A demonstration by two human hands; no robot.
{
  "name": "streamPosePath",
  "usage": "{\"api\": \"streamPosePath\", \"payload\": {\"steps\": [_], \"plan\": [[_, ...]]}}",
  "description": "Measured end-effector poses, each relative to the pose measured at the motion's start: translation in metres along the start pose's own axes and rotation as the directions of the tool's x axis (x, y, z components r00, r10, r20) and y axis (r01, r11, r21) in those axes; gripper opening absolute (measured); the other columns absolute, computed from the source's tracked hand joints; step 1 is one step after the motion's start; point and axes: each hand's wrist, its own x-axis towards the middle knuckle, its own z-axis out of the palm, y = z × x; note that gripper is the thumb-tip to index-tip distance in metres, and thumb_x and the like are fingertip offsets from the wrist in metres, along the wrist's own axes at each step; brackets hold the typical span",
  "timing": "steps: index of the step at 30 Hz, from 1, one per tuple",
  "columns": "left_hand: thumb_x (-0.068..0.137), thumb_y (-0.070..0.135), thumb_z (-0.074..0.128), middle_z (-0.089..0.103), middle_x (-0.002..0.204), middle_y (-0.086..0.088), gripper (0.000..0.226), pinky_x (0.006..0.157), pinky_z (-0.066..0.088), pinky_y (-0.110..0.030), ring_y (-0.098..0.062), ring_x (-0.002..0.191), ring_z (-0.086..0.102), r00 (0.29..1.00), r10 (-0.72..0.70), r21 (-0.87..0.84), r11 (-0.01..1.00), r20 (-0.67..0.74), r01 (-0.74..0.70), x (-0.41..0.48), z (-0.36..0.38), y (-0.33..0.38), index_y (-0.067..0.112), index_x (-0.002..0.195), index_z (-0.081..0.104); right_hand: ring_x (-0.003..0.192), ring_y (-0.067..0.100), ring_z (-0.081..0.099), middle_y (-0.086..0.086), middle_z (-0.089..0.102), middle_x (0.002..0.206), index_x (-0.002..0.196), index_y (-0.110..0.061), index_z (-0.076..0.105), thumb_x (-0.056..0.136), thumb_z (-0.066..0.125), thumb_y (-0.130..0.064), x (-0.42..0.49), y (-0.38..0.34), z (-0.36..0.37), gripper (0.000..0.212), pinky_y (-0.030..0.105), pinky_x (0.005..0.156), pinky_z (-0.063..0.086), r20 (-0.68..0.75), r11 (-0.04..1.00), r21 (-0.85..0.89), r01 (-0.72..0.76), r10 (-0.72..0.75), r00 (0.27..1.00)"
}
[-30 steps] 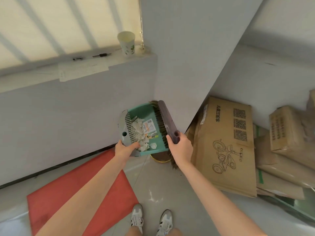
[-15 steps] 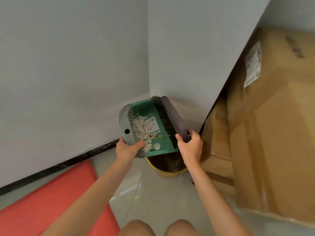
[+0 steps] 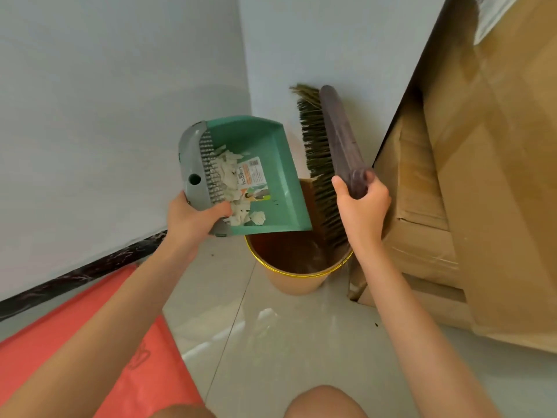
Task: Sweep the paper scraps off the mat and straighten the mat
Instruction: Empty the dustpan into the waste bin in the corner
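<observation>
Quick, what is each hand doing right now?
Left hand: closed on the green dustpan, paper scraps inside.
Right hand: closed on the brush handle.

Two plain pale grey-blue walls (image 3: 105, 86) meet in an inside corner near the middle of the view, evenly lit by soft daylight. A dark, marbled skirting board (image 3: 75, 277) runs along the foot of the left wall. The floor (image 3: 271, 342) is glossy pale tile with thin grout lines and small bright reflections. On the right, large brown cardboard boxes (image 3: 482, 191) stand stacked against the wall, one bearing a white label (image 3: 489, 13) at the top edge.
</observation>
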Motion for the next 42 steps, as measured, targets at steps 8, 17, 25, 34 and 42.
{"api": "streamPosePath", "payload": {"steps": [8, 17, 25, 34, 42], "plan": [[0.054, 0.019, 0.088, 0.066, 0.104, 0.001, 0.066, 0.069, 0.061, -0.046, -0.024, 0.095, 0.066, 0.986, 0.158, 0.186, 0.969, 0.048, -0.164, 0.003, -0.014, 0.011, 0.019, 0.112, 0.057, 0.082, 0.008, 0.056, -0.005, 0.059, 0.086, 0.089, -0.017, 0.056, 0.087, 0.070, -0.024, 0.014, -0.004, -0.008, 0.016, -0.005, 0.060, 0.037, 0.030, 0.997, -0.067, 0.036, -0.034, 0.999], [0.060, 0.014, 0.089, 0.062, 0.108, 0.001, 0.068, 0.066, 0.052, -0.025, -0.022, 0.097, 0.061, 0.936, 0.330, 0.359, 0.865, 0.121, -0.352, 0.010, -0.018, 0.016, 0.018, 0.119, 0.054, 0.084, 0.008, 0.059, -0.006, 0.063, 0.089, 0.092, -0.021, 0.059, 0.086, 0.070, -0.029, 0.014, 0.004, -0.010, 0.015, 0.002, 0.066, 0.041, 0.028, 0.990, -0.114, 0.084, -0.081, 0.996], [0.064, 0.012, 0.085, 0.061, 0.105, 0.002, 0.068, 0.057, 0.041, -0.013, -0.017, 0.088, 0.056, 0.880, 0.447, 0.454, 0.758, 0.160, -0.468, 0.007, -0.015, 0.026, 0.013, 0.125, 0.054, 0.096, 0.010, 0.061, -0.001, 0.067, 0.105, 0.110, -0.013, 0.065, 0.086, 0.070, -0.030, -0.004, 0.001, -0.009, 0.030, 0.017, 0.081, 0.049, -0.041, 0.976, -0.175, 0.127, -0.136, 0.990], [0.064, 0.008, 0.083, 0.059, 0.096, 0.011, 0.088, 0.052, 0.040, 0.001, 0.020, 0.077, 0.055, 0.818, 0.534, 0.424, 0.704, 0.213, -0.570, -0.010, -0.006, 0.025, 0.019, 0.142, 0.044, 0.091, 0.011, 0.063, -0.001, 0.068, 0.098, 0.106, -0.012, 0.066, 0.085, 0.070, -0.029, -0.019, 0.003, -0.019, 0.027, 0.018, 0.078, 0.053, -0.131, 0.982, -0.168, 0.087, -0.109, 0.985], [0.064, 0.007, 0.080, 0.057, 0.092, 0.025, 0.096, 0.051, 0.043, -0.002, 0.017, 0.076, 0.056, 0.817, 0.537, 0.393, 0.718, 0.212, -0.574, -0.013, -0.001, 0.020, 0.029, 0.147, 0.037, 0.088, 0.012, 0.064, -0.001, 0.068, 0.093, 0.101, -0.011, 0.066, 0.085, 0.071, -0.030, -0.025, 0.006, -0.027, 0.025, 0.029, 0.082, 0.056, -0.130, 0.978, -0.177, 0.111, -0.136, 0.982]]}}
